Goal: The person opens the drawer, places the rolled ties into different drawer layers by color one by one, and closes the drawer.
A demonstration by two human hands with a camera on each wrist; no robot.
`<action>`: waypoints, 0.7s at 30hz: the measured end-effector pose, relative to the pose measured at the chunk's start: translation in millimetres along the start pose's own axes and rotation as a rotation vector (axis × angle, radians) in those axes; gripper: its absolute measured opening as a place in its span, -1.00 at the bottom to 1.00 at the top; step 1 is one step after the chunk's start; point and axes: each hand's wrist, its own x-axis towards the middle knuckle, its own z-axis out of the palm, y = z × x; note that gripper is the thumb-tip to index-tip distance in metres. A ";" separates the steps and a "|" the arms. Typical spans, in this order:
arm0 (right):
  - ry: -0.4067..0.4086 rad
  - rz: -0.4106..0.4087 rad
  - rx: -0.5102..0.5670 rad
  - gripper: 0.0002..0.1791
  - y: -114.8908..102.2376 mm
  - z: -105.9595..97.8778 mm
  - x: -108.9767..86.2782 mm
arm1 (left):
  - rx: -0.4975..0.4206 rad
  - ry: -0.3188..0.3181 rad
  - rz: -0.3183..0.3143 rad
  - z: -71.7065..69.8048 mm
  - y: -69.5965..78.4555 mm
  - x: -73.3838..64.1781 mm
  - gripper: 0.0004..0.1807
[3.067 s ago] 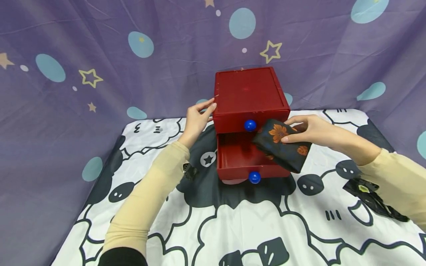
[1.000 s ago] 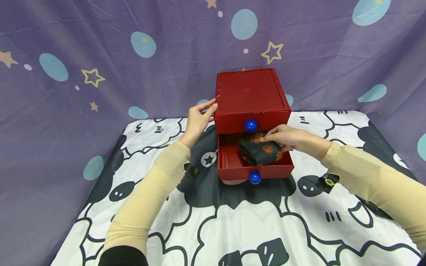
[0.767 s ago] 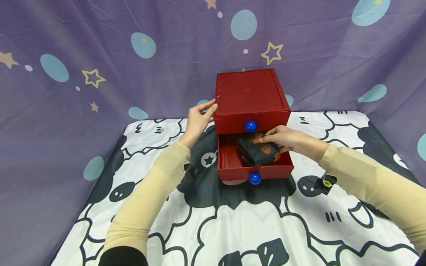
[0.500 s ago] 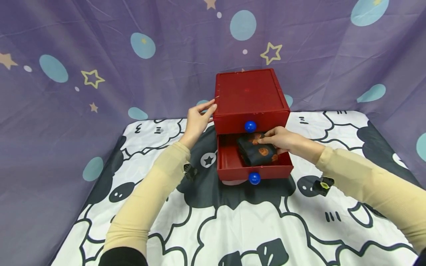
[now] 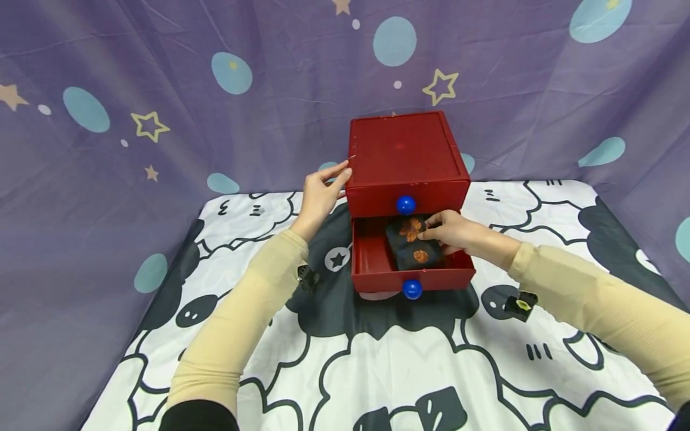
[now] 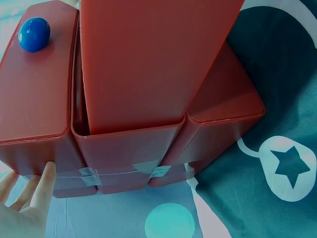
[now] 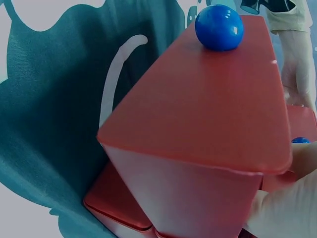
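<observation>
A red drawer unit (image 5: pixel 401 149) with blue knobs stands at the back of the table. Its middle drawer (image 5: pixel 372 279) is pulled out, seen from the side in the left wrist view. Inside lies a dark folded cloth (image 5: pixel 404 245) with orange flowers. My right hand (image 5: pixel 458 233) pinches the cloth's right edge, thumb on top, other fingers partly hidden. In the right wrist view the drawer wall (image 7: pixel 198 114) covers most of that hand (image 7: pixel 285 213). My left hand (image 5: pixel 319 194) touches the unit's left side with extended fingers (image 6: pixel 45 183).
The top drawer (image 5: pixel 377 202) is closed above the pulled-out one. The bottom drawer (image 6: pixel 230 89) also stays in. A black-and-white cartoon cloth (image 5: pixel 393 365) covers the table, and a purple curtain (image 5: pixel 296 90) hangs behind the unit.
My right hand has brought the folded cloth leftward and down from the drawer's right side into it. Over the last half second the cloth has turned flatter. My left hand has stayed put.
</observation>
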 end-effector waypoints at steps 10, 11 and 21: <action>-0.042 -0.014 -0.005 -0.50 2.1 0.1 1.1 | -0.004 0.001 0.005 -0.1 -0.3 0.4 -0.65; -0.045 -0.016 -0.007 -0.50 2.3 0.1 1.2 | -0.002 0.001 0.006 0.0 -0.4 0.6 -0.65; -0.056 -0.040 -0.083 -0.51 1.1 -0.1 -1.1 | -0.007 -0.010 -0.015 -0.3 5.3 -2.0 -0.64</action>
